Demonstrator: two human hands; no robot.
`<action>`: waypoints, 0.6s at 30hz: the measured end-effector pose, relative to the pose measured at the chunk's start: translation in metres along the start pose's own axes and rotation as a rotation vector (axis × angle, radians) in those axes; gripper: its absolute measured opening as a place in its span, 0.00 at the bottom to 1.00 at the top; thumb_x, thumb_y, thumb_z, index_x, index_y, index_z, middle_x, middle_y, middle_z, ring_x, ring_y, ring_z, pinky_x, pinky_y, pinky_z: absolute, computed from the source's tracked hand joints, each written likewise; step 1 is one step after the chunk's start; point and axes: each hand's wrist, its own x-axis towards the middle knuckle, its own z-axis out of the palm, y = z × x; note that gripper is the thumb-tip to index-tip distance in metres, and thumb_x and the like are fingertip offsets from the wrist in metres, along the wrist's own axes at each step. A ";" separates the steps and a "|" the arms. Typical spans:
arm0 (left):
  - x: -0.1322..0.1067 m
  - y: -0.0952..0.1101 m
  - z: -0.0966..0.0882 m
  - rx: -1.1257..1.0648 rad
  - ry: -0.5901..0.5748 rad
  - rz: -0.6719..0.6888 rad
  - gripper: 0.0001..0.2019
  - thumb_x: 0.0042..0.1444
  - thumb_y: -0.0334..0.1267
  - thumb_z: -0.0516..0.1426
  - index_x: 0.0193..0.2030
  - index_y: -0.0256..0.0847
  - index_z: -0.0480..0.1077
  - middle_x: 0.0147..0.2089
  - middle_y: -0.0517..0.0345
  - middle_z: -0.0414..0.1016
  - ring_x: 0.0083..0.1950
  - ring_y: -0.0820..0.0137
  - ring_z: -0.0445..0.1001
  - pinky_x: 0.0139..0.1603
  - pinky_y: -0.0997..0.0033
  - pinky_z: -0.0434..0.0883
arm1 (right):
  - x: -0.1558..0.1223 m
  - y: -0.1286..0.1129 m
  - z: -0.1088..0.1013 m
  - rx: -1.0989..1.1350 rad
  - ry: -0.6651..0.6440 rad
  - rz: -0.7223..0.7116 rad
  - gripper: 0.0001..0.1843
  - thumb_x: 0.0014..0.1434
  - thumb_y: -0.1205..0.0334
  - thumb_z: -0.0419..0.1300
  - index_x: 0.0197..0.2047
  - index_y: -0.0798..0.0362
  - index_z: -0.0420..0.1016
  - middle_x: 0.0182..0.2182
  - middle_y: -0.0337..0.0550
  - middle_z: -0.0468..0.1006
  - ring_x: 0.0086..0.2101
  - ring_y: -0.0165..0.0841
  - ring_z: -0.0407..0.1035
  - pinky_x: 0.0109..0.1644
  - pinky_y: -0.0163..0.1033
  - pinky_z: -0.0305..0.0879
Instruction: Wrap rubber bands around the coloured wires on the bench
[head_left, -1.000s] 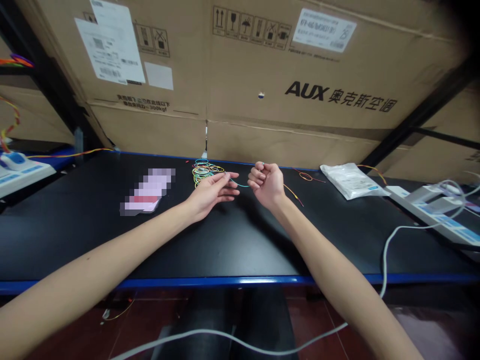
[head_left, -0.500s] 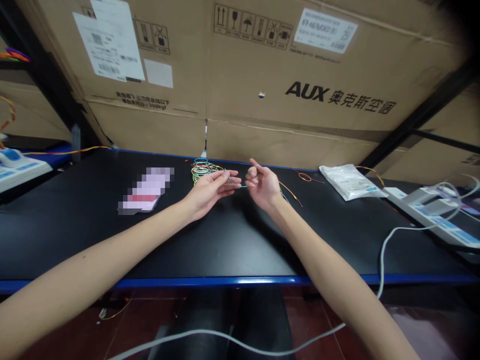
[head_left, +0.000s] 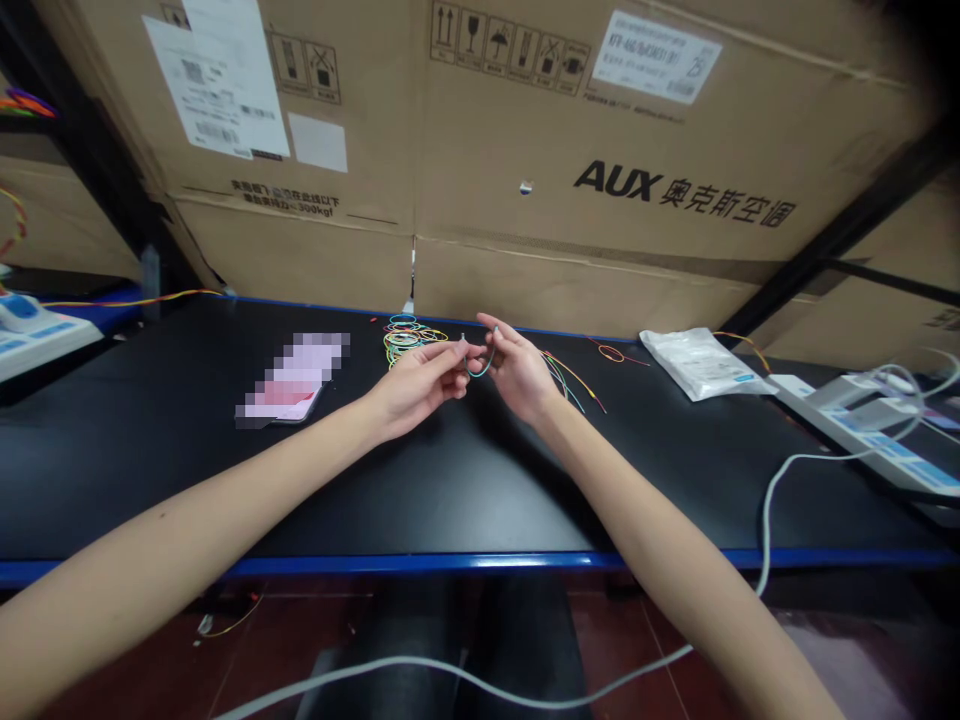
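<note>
A thin green-blue wire (head_left: 480, 374) bends in a short loop between my two hands, above the black tabletop. My left hand (head_left: 429, 380) pinches one part of it between thumb and fingers. The other side of the loop runs up to the fingertips of my right hand (head_left: 519, 372), which are closed on it. Behind my left hand lies a tangled coil of several coloured wires (head_left: 405, 332). Yellow, red and green wire ends (head_left: 576, 376) stick out beyond my right hand; the hand hides where they lead.
A phone (head_left: 296, 380) lies to the left. At the right are a white plastic packet (head_left: 699, 362), a small orange wire loop (head_left: 611, 352) and a power strip (head_left: 862, 430) with a pale cable (head_left: 766, 500). A large cardboard box (head_left: 480, 210) stands behind the table.
My hands have come closer together and the wire between them now bows into a loop. My right hand's fingers have shifted left and closed on the wire.
</note>
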 end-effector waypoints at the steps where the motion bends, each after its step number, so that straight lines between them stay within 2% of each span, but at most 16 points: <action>1: 0.000 0.001 0.001 -0.002 0.013 -0.002 0.06 0.55 0.38 0.65 0.34 0.36 0.78 0.31 0.59 0.77 0.27 0.79 0.70 0.31 0.78 0.68 | 0.000 -0.001 -0.001 -0.035 0.009 -0.024 0.12 0.56 0.64 0.60 0.44 0.47 0.79 0.26 0.30 0.73 0.28 0.23 0.68 0.35 0.29 0.66; 6: 0.000 0.005 0.002 -0.047 0.110 0.024 0.07 0.61 0.35 0.59 0.35 0.36 0.78 0.35 0.56 0.80 0.33 0.77 0.76 0.42 0.75 0.73 | 0.002 -0.006 -0.004 -0.184 0.089 -0.156 0.12 0.51 0.63 0.63 0.41 0.48 0.80 0.27 0.32 0.75 0.30 0.24 0.68 0.36 0.31 0.64; 11: 0.001 0.012 -0.001 -0.125 0.141 0.041 0.10 0.62 0.33 0.55 0.36 0.35 0.78 0.37 0.52 0.81 0.38 0.73 0.78 0.50 0.71 0.74 | 0.003 -0.009 -0.006 -0.222 0.163 -0.190 0.12 0.52 0.62 0.62 0.41 0.51 0.78 0.25 0.33 0.77 0.29 0.26 0.71 0.33 0.32 0.62; 15: 0.001 0.017 -0.001 -0.163 0.146 0.042 0.11 0.62 0.32 0.54 0.36 0.34 0.78 0.37 0.51 0.80 0.39 0.72 0.78 0.52 0.70 0.73 | 0.003 -0.010 -0.005 -0.191 0.203 -0.190 0.16 0.53 0.60 0.63 0.46 0.50 0.71 0.30 0.36 0.81 0.31 0.29 0.76 0.33 0.33 0.65; 18: 0.000 0.017 -0.001 -0.161 0.133 0.038 0.11 0.61 0.31 0.53 0.36 0.34 0.78 0.36 0.52 0.79 0.38 0.72 0.77 0.49 0.71 0.73 | 0.002 -0.010 -0.004 -0.158 0.223 -0.189 0.15 0.53 0.59 0.64 0.43 0.50 0.68 0.33 0.37 0.82 0.32 0.29 0.78 0.33 0.32 0.67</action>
